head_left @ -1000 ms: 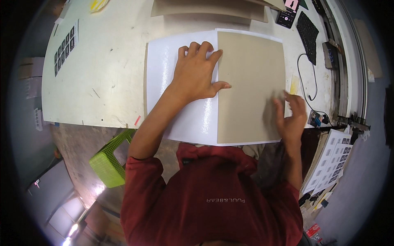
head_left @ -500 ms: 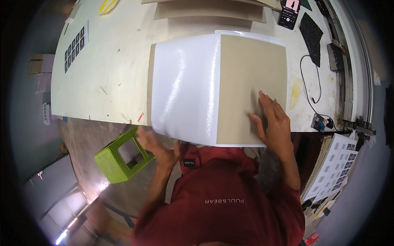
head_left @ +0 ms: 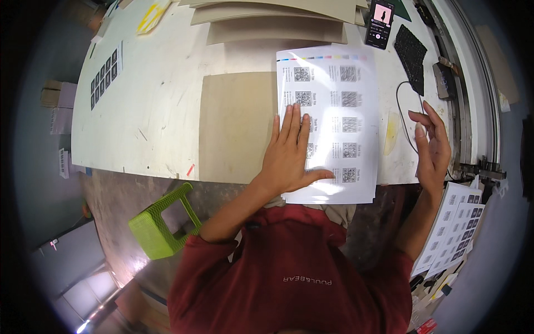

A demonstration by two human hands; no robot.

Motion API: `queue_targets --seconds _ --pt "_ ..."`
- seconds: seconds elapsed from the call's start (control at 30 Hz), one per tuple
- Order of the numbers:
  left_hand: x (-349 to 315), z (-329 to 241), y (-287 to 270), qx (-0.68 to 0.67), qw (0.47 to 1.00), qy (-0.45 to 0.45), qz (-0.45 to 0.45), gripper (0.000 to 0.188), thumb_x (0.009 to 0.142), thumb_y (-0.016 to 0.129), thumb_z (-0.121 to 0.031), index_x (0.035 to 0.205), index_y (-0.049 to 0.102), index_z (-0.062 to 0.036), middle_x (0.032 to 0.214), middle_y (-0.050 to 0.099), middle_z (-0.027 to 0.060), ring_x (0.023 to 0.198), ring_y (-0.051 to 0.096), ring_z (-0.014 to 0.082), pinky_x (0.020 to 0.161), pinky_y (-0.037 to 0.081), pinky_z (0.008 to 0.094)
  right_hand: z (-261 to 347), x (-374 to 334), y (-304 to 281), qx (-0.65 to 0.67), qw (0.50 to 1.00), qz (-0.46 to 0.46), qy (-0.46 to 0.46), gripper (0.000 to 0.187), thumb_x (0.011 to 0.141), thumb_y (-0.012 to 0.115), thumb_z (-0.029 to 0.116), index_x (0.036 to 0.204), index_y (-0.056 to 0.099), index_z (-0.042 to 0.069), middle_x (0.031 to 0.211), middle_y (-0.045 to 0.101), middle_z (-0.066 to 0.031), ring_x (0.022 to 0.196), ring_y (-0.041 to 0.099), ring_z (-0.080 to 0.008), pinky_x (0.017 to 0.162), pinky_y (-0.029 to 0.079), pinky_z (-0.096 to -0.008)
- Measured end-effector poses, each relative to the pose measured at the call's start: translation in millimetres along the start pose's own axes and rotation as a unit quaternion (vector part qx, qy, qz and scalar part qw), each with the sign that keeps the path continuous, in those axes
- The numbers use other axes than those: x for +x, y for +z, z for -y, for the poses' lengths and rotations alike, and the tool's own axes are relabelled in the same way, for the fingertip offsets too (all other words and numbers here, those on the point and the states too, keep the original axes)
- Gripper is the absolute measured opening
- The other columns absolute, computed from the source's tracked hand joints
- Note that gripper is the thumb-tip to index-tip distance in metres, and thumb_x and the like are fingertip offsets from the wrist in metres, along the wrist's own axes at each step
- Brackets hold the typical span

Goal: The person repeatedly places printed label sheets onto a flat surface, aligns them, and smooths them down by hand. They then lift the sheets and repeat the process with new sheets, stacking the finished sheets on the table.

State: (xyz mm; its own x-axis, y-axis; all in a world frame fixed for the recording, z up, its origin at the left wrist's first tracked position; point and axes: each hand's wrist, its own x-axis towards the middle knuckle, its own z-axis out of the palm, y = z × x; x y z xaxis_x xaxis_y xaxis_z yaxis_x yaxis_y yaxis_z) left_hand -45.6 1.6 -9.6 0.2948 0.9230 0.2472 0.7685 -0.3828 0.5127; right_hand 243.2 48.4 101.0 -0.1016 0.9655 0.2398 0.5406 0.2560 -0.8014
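Note:
A white printed sheet (head_left: pixel 356 142) with rows of square codes and a strip of colour patches lies at the middle of the table, its near end jutting past the front edge. My left hand (head_left: pixel 286 158) rests palm down on the sheet's left half, fingers stretched and thumb out to the right, covering some of the print. A flat brown board (head_left: pixel 233 122) lies to the left, meeting the sheet's left side. Right of the sheet, my right hand (head_left: pixel 433 153) is raised above the table's right part, fingers loosely apart and holding nothing.
Bent brown boards (head_left: pixel 272 32) are stacked at the back. Along the right are a phone (head_left: pixel 380 25), a black textured piece (head_left: pixel 411 58), a cable (head_left: pixel 398 100) and a metal rail (head_left: pixel 483 94). A green stool (head_left: pixel 147 234) stands on the floor at left; printed sheets (head_left: pixel 453 228) lie lower right.
The glossy white sheet and brown board on top are gone from view there, exposing the printed sheet. My left hand has come up onto it; my right hand has moved off to the right.

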Motion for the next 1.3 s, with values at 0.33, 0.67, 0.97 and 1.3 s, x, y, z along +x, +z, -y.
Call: queue_targets --seconds 0.33,0.67,0.97,1.3 --pt "4.9 -2.4 1.9 0.025 0.994 -0.035 0.103 0.111 0.082 0.059 -0.071 0.151 0.025 0.0088 0.160 0.020 0.0279 0.149 0.015 0.0455 0.117 0.008 0.0638 -39.6 113.4 205.3 -0.304 0.867 0.267 -0.291 0.064 0.104 0.041 0.044 0.153 0.033 0.003 0.161 0.028 -0.0170 0.149 0.024 -0.0341 0.120 0.012 -0.0608" --pt "1.9 3.3 1.0 0.014 0.993 -0.041 0.112 0.110 0.087 0.054 -0.069 0.151 0.020 0.0124 0.160 0.015 0.0312 0.150 0.012 0.0480 0.116 0.006 0.0665 -50.4 -6.8 104.8 -0.289 0.863 0.343 -0.234 0.082 0.087 0.061 0.061 0.153 0.038 0.016 0.160 0.033 -0.0098 0.150 0.027 -0.0248 0.121 0.015 -0.0571" --pt "7.4 -7.0 6.1 0.053 0.994 -0.049 0.077 0.105 0.088 0.061 -0.060 0.151 0.020 0.0129 0.159 0.016 0.0334 0.150 0.014 0.0473 0.116 0.005 0.0660 -57.8 -22.7 91.7 -0.324 0.913 0.215 -0.124 0.083 0.094 0.055 0.056 0.152 0.033 0.000 0.162 0.021 -0.0227 0.150 0.019 -0.0422 0.114 0.006 -0.0716" --pt "27.6 25.7 3.3 -0.327 0.925 -0.187 -0.049 0.085 0.100 0.045 -0.051 0.153 0.019 0.0097 0.158 0.023 0.0294 0.148 0.022 0.0372 0.120 0.017 0.0451 -66.9 -59.3 54.2 0.029 0.985 0.031 0.168 0.076 0.099 0.057 0.033 0.150 0.024 -0.012 0.153 0.033 -0.0328 0.145 0.032 -0.0400 0.117 0.028 -0.0403"
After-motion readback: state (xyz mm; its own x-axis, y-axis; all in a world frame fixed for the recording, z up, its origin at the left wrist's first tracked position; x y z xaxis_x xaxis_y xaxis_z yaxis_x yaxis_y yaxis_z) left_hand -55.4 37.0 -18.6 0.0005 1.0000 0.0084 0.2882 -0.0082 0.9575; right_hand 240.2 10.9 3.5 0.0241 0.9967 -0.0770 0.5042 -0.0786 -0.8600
